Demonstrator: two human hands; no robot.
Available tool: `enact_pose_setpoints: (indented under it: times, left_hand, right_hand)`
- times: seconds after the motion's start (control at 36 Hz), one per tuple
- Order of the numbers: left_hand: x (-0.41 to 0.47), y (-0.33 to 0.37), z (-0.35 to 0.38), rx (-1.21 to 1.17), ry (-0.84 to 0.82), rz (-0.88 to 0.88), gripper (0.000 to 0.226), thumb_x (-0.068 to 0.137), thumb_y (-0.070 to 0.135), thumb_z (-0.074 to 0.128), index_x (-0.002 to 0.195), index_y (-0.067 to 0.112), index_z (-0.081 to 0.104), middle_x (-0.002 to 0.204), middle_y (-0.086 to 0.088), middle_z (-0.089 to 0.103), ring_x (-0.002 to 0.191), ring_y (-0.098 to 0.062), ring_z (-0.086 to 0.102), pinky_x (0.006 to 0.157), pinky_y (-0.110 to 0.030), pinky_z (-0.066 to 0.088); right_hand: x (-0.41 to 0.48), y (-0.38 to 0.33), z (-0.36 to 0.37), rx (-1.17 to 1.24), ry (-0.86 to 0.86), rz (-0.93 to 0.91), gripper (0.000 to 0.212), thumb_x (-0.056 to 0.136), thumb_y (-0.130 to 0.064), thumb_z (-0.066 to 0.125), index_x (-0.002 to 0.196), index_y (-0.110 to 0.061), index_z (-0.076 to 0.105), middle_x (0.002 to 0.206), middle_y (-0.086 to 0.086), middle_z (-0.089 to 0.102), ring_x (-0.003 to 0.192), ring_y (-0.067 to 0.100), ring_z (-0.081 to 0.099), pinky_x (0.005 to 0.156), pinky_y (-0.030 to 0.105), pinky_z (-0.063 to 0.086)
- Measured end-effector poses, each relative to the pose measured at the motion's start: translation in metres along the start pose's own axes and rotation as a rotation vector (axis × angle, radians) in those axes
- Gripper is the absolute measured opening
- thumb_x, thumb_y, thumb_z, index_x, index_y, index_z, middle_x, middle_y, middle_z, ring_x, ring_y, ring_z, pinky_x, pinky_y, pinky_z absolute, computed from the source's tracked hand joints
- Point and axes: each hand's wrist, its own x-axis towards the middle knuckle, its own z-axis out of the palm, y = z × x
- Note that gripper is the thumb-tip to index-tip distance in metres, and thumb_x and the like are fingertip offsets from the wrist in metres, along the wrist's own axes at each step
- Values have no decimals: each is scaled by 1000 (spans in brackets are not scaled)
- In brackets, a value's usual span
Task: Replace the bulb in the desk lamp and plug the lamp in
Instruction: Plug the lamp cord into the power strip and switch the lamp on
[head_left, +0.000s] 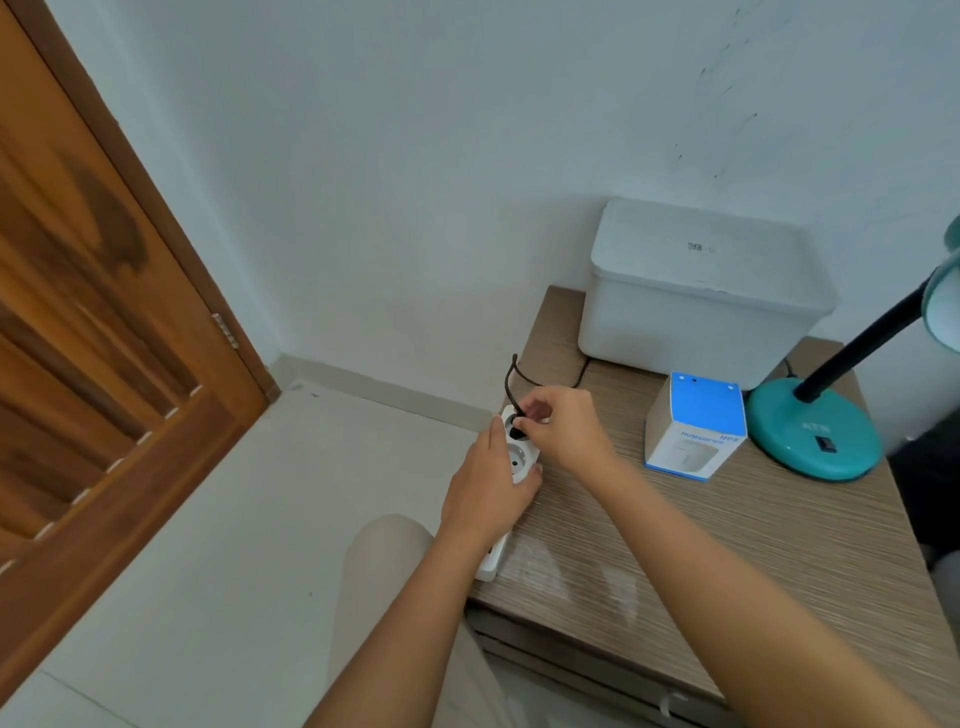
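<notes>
White-and-blue carton (695, 428) on the worktop (727, 545): front face printed "HUMIDIFIER" and "H09" in blue, seen upside down. Teal desk lamp base (813, 434): pale raised lettering present, not legible. White lidded bin (701, 291): small dark label on lid, too small to read.

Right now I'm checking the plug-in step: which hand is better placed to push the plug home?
Probably the right hand: it already pinches the black plug at the power strip's far socket, while the left hand grips the strip, steadying it.
</notes>
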Motion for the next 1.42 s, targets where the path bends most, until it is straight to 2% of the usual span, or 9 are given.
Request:
enact_pose_setpoints:
  times: [0.19, 0.31, 0.42, 0.5, 0.83, 0.92, 1.14, 1.28, 1.42]
  left_hand:
    - [3, 5, -16, 29, -148, -15, 72, 88, 50, 53, 142, 12, 25, 135, -7, 42, 122, -21, 43, 97, -39, 43]
    - [10, 29, -39, 155, -118, 47, 50, 96, 42, 43, 131, 6, 38, 134, -12, 43, 125, -26, 39, 95, -36, 37]
    - [21, 73, -61, 170, -57, 104, 61, 98, 45, 36, 142, 3, 27, 146, -14, 33, 135, -27, 29, 105, -39, 30]
    - [30, 112, -64, 176, -57, 182, 59, 98, 46, 34, 137, 2, 35, 142, -16, 37, 131, -28, 34, 103, -38, 32]
    - [40, 247, 49, 235, -330, 461, 50, 98, 38, 40, 127, -2, 43, 129, -19, 44, 121, -32, 43, 99, -37, 36]
    - [39, 258, 88, 244, -379, 492, 45, 98, 36, 40, 123, -1, 46, 122, -18, 47, 116, -32, 45, 95, -38, 38]
    - [39, 247, 170, 131, -257, 415, 58, 97, 38, 40, 141, 2, 29, 145, -14, 34, 134, -26, 33, 110, -36, 31]
    - [47, 224, 198, 122, -191, 287, 71, 98, 44, 34, 148, 1, 8, 157, -15, 6, 146, -24, 2, 118, -33, 3]
    - [56, 209, 214, 121, -158, 229, 76, 96, 51, 30, 149, 7, 0, 158, -10, -4, 146, -22, -3, 115, -32, -2]
  right_hand:
    - [-5, -12, -20, -30, -29, 20, 17, 86, -10, 62, 98, -5, 72, 92, 6, 70, 83, 11, 60, 74, 19, 45]
    - [-13, -18, -56, -84, 3, 51, 24, 90, -18, 54, 102, -3, 69, 103, 15, 70, 99, 29, 64, 86, 34, 49]
    - [-25, -14, -103, -150, 28, 95, 21, 94, -24, 48, 81, -19, 65, 83, 8, 64, 90, 28, 57, 79, 32, 43]
    - [-41, -4, -140, -222, 92, 161, 37, 95, -24, 45, 120, 0, 58, 128, 20, 58, 120, 33, 50, 99, 37, 39]
    - [-105, 105, -232, -259, 177, 443, 47, 96, -28, 44, 137, -4, 42, 140, 19, 47, 127, 32, 46, 104, 36, 37]
    - [-116, 139, -242, -225, 183, 496, 43, 95, -28, 45, 130, -4, 51, 131, 20, 55, 118, 32, 53, 98, 37, 44]
    - [-105, 206, -236, -112, 229, 494, 40, 94, -23, 47, 129, -4, 50, 126, 18, 58, 116, 31, 53, 98, 36, 44]
    - [-77, 224, -220, 0, 296, 461, 58, 96, -31, 44, 145, -5, 27, 149, 13, 33, 137, 27, 34, 113, 37, 29]
    - [-57, 236, -201, 41, 335, 462, 69, 96, -35, 43, 149, -6, 10, 159, 13, 11, 146, 24, 13, 118, 34, 12]
